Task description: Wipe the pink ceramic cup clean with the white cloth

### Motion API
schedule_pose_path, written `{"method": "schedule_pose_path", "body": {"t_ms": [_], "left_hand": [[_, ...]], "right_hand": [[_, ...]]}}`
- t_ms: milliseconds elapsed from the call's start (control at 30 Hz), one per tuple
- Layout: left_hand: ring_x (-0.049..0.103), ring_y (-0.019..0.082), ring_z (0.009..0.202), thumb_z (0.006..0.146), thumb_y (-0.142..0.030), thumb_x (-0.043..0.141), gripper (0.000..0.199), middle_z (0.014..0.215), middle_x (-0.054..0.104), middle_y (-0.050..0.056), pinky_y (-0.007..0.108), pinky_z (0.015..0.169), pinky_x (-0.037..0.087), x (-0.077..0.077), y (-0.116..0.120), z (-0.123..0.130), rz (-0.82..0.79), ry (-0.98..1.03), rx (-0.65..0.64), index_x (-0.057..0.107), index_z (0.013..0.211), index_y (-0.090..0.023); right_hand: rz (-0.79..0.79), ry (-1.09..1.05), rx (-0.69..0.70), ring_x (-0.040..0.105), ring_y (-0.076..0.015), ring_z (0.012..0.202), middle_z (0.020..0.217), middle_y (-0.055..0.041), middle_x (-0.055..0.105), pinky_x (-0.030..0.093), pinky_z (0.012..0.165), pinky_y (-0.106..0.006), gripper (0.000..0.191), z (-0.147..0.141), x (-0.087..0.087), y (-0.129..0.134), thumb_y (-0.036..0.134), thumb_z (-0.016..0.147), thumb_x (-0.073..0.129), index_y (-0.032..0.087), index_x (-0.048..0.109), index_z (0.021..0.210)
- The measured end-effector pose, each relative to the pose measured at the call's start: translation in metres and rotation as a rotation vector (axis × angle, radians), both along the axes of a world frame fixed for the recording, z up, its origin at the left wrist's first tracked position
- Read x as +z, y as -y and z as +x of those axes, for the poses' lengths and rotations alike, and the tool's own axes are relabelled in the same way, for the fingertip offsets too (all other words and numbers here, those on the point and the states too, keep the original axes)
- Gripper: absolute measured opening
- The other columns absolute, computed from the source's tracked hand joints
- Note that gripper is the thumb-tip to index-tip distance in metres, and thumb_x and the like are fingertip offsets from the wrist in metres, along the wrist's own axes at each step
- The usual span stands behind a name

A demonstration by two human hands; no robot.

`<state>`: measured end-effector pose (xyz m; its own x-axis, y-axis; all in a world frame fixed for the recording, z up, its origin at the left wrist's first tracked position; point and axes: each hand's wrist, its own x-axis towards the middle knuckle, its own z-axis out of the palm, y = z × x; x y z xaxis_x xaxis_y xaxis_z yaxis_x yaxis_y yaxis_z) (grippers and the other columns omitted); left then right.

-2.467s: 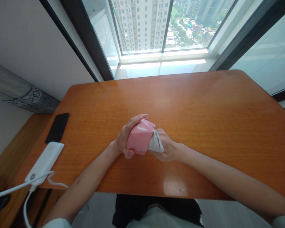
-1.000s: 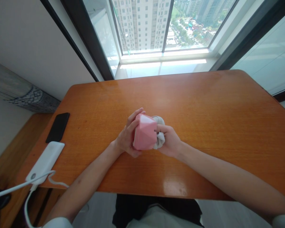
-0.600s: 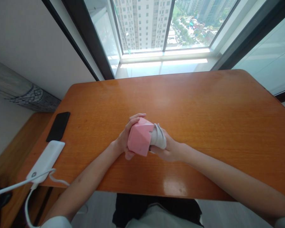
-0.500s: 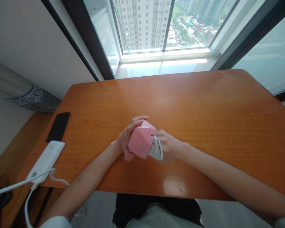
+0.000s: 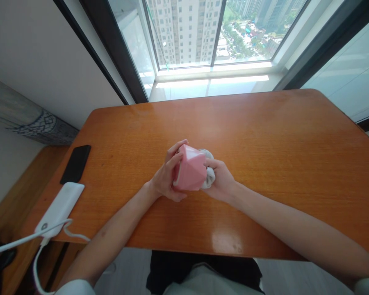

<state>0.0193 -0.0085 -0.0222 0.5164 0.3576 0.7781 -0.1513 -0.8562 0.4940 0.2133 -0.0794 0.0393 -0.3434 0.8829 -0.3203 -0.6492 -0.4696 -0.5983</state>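
Note:
A pink faceted object [image 5: 191,170], shaped like a small many-sided pot, is held up above the table's near half. My left hand [image 5: 169,174] grips it from the left, fingers over the top and thumb beneath. On its right side my right hand [image 5: 219,178] is closed around a bunched greyish-white cloth [image 5: 209,177], pressing it against the pink surface. Part of the cloth also shows behind the object's upper right edge. Most of the right fingers are hidden behind the cloth and the object.
The brown wooden table [image 5: 264,143] reaches to a window at the back. At its left side lie a black phone [image 5: 75,164] and a white power bank [image 5: 60,209] with a white cable [image 5: 24,237] running off the table's left edge.
The pink object has turned and moved slightly up and right. My right hand has rotated, its thumb now on the object's side, and the cloth has shifted with it.

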Motion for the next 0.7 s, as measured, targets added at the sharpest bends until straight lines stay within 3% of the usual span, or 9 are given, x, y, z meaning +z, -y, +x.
{"method": "schedule_pose_path", "body": {"t_ms": [133,233,300,433,500,600,700], "left_hand": [[0.042,0.047,0.159,0.074,-0.086,0.081,0.126,0.174,0.033,0.019,0.071,0.122,0.045,-0.002,-0.002,-0.003,0.043,0.019,0.031,0.024,0.175,-0.036],[0.048,0.05,0.151,0.067,-0.099,0.073,0.13,0.168,0.041,0.019,0.073,0.116,0.048,-0.008,-0.003,-0.001,0.022,0.079,0.033,0.03,0.172,-0.037],[0.051,0.05,0.148,0.067,-0.105,0.065,0.129,0.166,0.045,0.018,0.073,0.115,0.048,-0.011,-0.002,0.001,-0.02,0.106,0.02,0.029,0.172,-0.037],[0.059,0.046,0.14,0.073,-0.107,0.054,0.125,0.16,0.051,0.017,0.066,0.113,0.053,-0.012,0.003,0.003,-0.13,0.14,-0.061,0.031,0.17,-0.032],[0.062,0.045,0.136,0.076,-0.107,0.051,0.122,0.158,0.052,0.018,0.066,0.113,0.054,-0.009,0.006,0.002,-0.171,0.11,-0.093,0.035,0.169,-0.029],[0.064,0.044,0.136,0.079,-0.104,0.054,0.119,0.159,0.052,0.019,0.066,0.113,0.055,-0.004,0.009,0.001,-0.22,0.068,-0.112,0.036,0.169,-0.028],[0.066,0.041,0.134,0.082,-0.1,0.057,0.115,0.164,0.05,0.019,0.064,0.113,0.055,-0.001,0.011,0.002,-0.286,0.091,-0.128,0.032,0.17,-0.03]], "right_hand": [[-0.03,-0.004,0.029,0.057,-0.013,0.056,0.068,0.0023,0.067,0.051,0.054,-0.024,0.019,0.001,0.001,0.0,0.023,0.063,0.072,0.021,0.063,0.079],[0.152,0.118,0.044,0.05,-0.0123,0.05,0.06,0.0029,0.06,0.046,0.049,-0.024,0.01,0.0,0.001,0.003,0.027,0.072,0.068,0.022,0.059,0.072],[0.494,0.322,0.03,0.049,-0.0132,0.051,0.061,0.003,0.059,0.044,0.051,-0.025,0.008,0.003,0.0,0.003,0.024,0.081,0.063,0.023,0.059,0.074],[1.497,0.857,-0.105,0.051,-0.015,0.061,0.07,0.0011,0.063,0.042,0.061,-0.029,0.013,0.016,-0.007,-0.003,0.013,0.084,0.059,0.024,0.058,0.077],[1.796,1.063,-0.161,0.046,-0.0152,0.058,0.065,0.0013,0.058,0.036,0.057,-0.03,0.018,0.022,-0.012,-0.006,0.01,0.083,0.057,0.024,0.054,0.073],[1.87,1.172,-0.158,0.044,-0.0156,0.057,0.064,0.0008,0.057,0.033,0.057,-0.032,0.019,0.024,-0.015,-0.007,0.011,0.085,0.056,0.024,0.053,0.072],[1.643,0.951,-0.077,0.048,-0.0145,0.059,0.067,0.0007,0.061,0.038,0.06,-0.03,0.019,0.021,-0.011,-0.004,0.014,0.089,0.054,0.023,0.054,0.072]]}}
